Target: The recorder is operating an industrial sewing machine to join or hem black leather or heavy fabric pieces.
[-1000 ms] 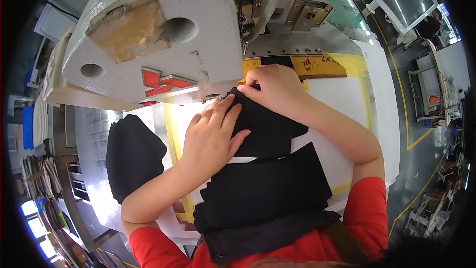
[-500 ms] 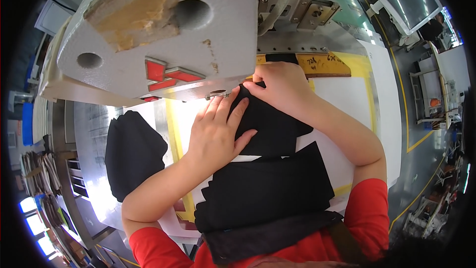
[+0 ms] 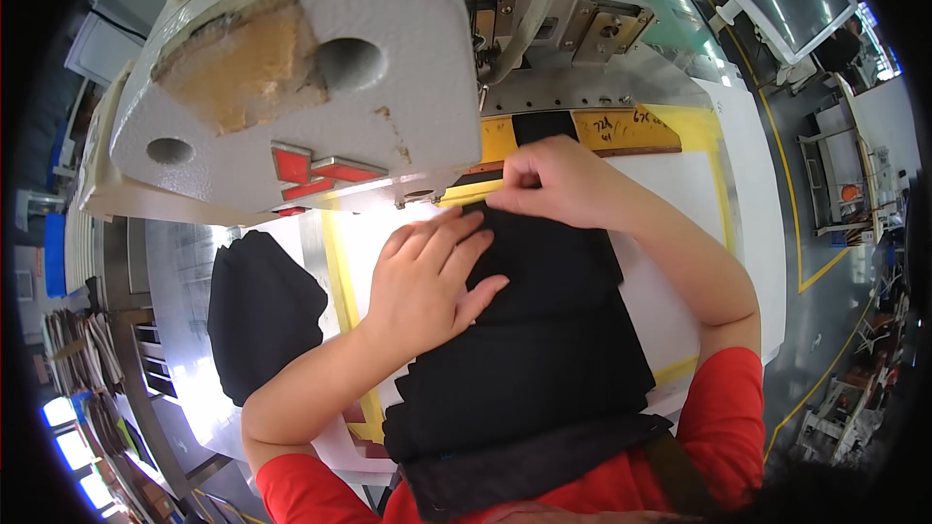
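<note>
A grey floor (image 3: pixel 811 344) marked with yellow lines (image 3: pixel 800 290) stretches along the right side, where a pale metal rack (image 3: pixel 827 218) stands. On the left, a shelf holds upright, tightly packed sheets (image 3: pixel 80 354); below it, bright white panes (image 3: pixel 70 443) glow, windows or lamps being hard to tell.

The cloth (image 3: pixel 549 277) looks matt, the machine head (image 3: pixel 422 58) glossy.

I see the white machine head (image 3: pixel 340 126) walling off the space ahead of the left hand (image 3: pixel 422 277), and a yellow bar (image 3: pixel 621 139) crossing just beyond the right hand (image 3: pixel 558 180). I have a passage over the white sheet (image 3: pixel 652 303) between the black cloth (image 3: pixel 558 277) and the right forearm (image 3: pixel 684 247); leftward, the left forearm (image 3: pixel 325 378) bars the way.
</note>
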